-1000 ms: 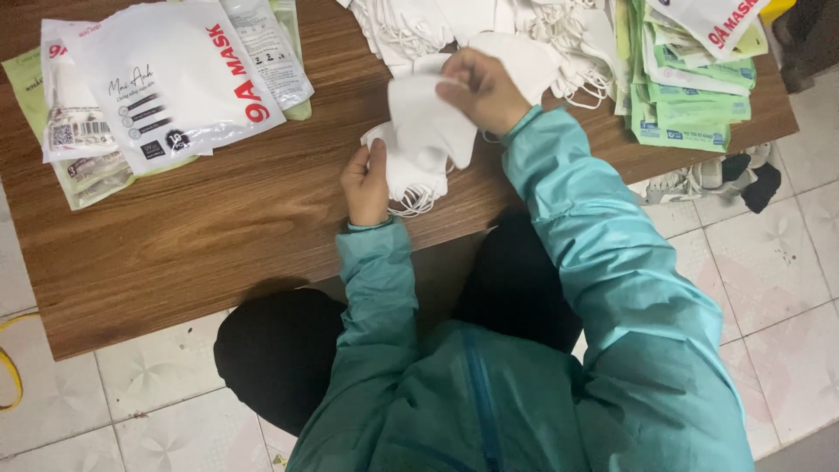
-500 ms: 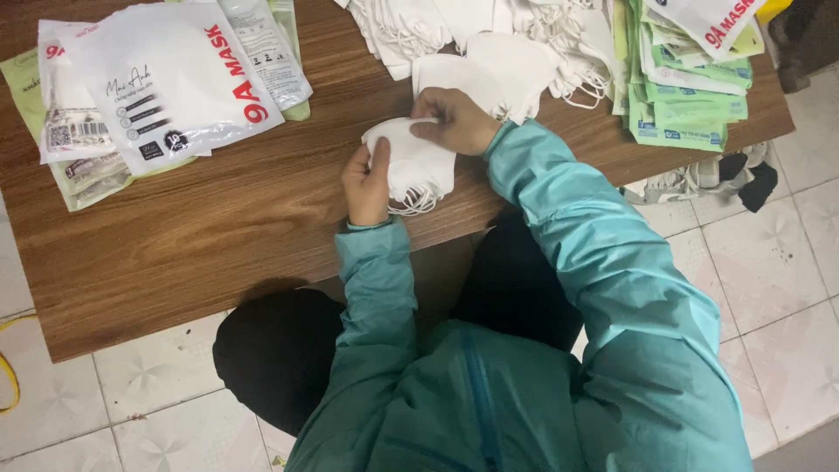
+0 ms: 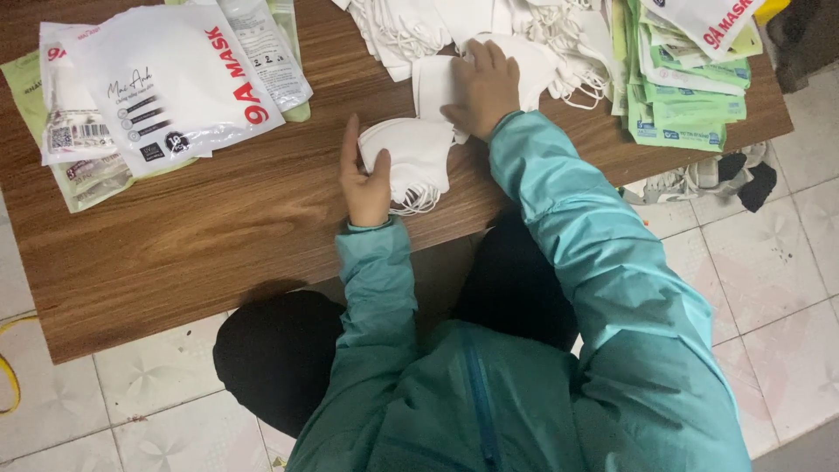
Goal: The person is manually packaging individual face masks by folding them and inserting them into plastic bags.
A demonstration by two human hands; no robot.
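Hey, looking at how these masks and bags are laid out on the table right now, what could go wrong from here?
1. The small stack of white masks sits near the table's front edge, steadied only by the left hand; its ear loops overhang and might snag, pulling masks to the floor.
2. The right hand presses on the loose mask pile, where tangled loops could drag extra masks along.
3. The green packet stack leans near the table's right edge and could slide off.

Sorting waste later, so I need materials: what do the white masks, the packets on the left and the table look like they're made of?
Masks: soft matte fabric, likely non-woven; thin ear loops. Packets: glossy plastic film, showing glare. Table: wood-grain surface, possibly laminate.
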